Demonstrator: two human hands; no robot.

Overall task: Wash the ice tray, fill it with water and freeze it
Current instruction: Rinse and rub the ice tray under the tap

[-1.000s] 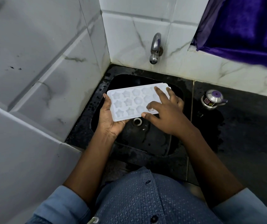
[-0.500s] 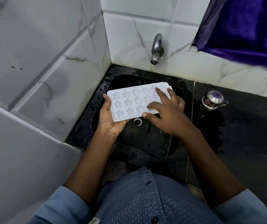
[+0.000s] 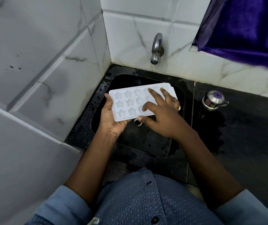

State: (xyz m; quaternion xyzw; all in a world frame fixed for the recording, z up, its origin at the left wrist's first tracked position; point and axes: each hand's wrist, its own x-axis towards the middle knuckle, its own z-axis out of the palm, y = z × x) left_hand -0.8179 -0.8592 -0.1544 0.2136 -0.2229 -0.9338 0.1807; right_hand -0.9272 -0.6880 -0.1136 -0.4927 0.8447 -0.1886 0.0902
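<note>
A white ice tray [image 3: 130, 102] with star and flower moulds is held level over the black sink [image 3: 147, 142], below the chrome tap [image 3: 156, 48]. My left hand [image 3: 109, 118] grips the tray's left end from beneath, thumb on its edge. My right hand [image 3: 161, 113] lies over the tray's right half, fingers spread and touching the moulds, thumb at the near edge. No water runs from the tap. The drain [image 3: 137, 122] shows just under the tray.
White marble-pattern tiled walls close in on the left and back. A dark wet counter [image 3: 247, 130] extends right of the sink, with a small steel pot with a purple knob [image 3: 213, 100] on it. A purple curtain [image 3: 247, 28] hangs at top right.
My right hand's fingers have slid left and farther across the tray's moulds. The tray and my left hand stay almost in place.
</note>
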